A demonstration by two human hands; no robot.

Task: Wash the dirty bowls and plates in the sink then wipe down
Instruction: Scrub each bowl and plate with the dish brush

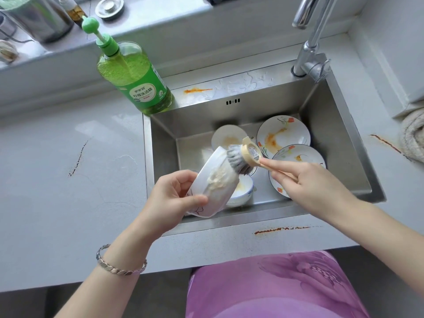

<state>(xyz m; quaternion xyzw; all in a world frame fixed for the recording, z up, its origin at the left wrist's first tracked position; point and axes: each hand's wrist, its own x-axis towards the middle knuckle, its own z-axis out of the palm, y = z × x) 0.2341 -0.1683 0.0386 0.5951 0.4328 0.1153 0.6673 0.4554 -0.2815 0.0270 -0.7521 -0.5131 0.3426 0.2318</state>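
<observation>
Both hands are busy over the sink — left hand has fingers curled round the white bowl, tipped so its foamy side faces right, where the dish brush gripped by the right hand touches it.

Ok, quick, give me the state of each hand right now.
Left hand: holding the white bowl, tilted over the sink.
Right hand: holding the dish brush, bristles against the bowl.

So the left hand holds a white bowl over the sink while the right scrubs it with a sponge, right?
Not a sponge: the head view shows the right hand scrubbing the bowl with a brush. The rest holds.
</observation>
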